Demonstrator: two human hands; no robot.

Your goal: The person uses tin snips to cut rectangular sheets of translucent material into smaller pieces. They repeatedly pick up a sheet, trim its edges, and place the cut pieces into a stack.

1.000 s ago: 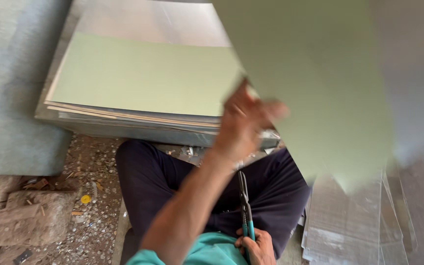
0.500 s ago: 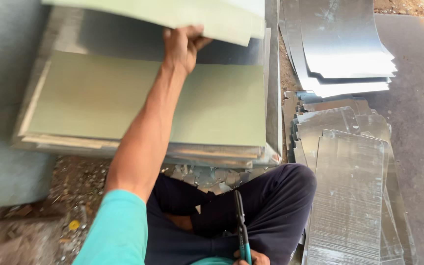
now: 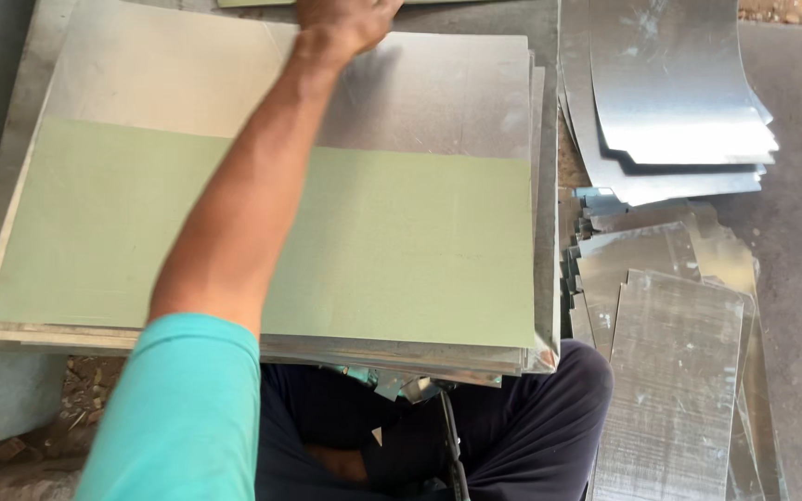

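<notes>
One hand shows: the left hand [image 3: 345, 20] reaches to the far edge of the stacked metal sheets [image 3: 438, 102], fingers curled over a green sheet's [image 3: 262, 3] edge. The right hand is out of view. Such sheet looks thin, stiff and sharp-edged; grip it by the edge. Cut pieces [image 3: 670, 371] lie right.
</notes>
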